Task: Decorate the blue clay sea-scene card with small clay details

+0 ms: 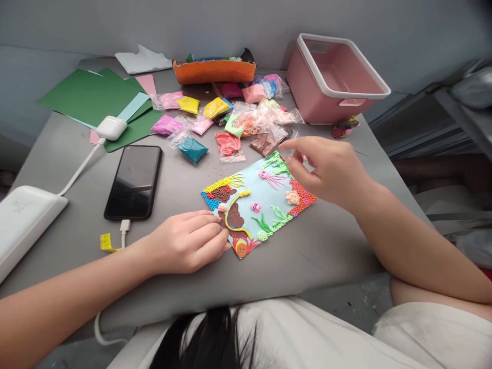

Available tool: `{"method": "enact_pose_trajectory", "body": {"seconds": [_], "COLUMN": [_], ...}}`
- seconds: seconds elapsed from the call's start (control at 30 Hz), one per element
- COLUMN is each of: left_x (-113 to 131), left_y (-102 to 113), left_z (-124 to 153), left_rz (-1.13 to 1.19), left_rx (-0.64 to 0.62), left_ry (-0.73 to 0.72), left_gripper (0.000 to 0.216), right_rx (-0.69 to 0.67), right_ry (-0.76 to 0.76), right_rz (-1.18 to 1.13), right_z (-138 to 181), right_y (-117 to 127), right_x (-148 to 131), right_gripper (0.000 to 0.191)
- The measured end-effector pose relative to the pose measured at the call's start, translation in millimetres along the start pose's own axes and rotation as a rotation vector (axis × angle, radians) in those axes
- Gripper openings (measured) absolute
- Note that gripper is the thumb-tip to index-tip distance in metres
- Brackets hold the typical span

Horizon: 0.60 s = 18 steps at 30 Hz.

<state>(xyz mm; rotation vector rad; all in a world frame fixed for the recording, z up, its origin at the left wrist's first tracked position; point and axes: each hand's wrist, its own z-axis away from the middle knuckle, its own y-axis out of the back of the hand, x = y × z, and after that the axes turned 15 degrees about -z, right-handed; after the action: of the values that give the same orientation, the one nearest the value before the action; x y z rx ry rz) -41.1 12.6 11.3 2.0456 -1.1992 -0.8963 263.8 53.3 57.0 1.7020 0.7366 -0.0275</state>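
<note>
A light blue clay picture (265, 197) of a sea scene lies at a slant on the table. On it are a pink octopus-like figure (264, 175), a tan turtle (292, 198), green weeds, brown rocks and a blue-and-yellow eel-like strip (228, 210). My left hand (192, 238) rests flat on the table, fingertips at the picture's left edge. Over the upper right corner hovers my right hand (323, 164), index finger stretched out and thumb apart from it. I see nothing held between them; its other fingers are curled and partly hidden.
Several clay packets (228, 146) lie behind the picture. A pink bin (323, 87) stands at back right, an orange pouch-like holder (215, 72) at the back. Left are a phone (132, 182), an earbud case (111, 127), a white power bank (31, 220) and green paper sheets (88, 97).
</note>
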Motion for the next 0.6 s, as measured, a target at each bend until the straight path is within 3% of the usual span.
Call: {"method": "enact_pose_trajectory", "body": {"seconds": [0.13,0.27,0.47,0.6], "left_x": [-1,4,7,5], "left_y": [4,3,-5,-7], "left_z": [-2,-6,-6,-4], "left_rz": [-0.028,0.054,0.206,0.22], "left_rx": [0.014,0.03,-0.092,-0.08], "left_ry": [0.011,-0.027,-0.07,-0.055], "left_gripper": [0.005,0.009,0.024,0.02], "right_rx": [-0.19,-0.336,-0.342,-0.357], "right_ry": [-0.246,-0.336,-0.391,-0.413], "right_rz": [0.201,0.289,0.313,0.319], "right_z": [-12,-6,4,5], "right_y": [9,3,-4,-1], "right_x": [14,28,42,53], "right_gripper": [0.036,0.033,0.035,0.037]}}
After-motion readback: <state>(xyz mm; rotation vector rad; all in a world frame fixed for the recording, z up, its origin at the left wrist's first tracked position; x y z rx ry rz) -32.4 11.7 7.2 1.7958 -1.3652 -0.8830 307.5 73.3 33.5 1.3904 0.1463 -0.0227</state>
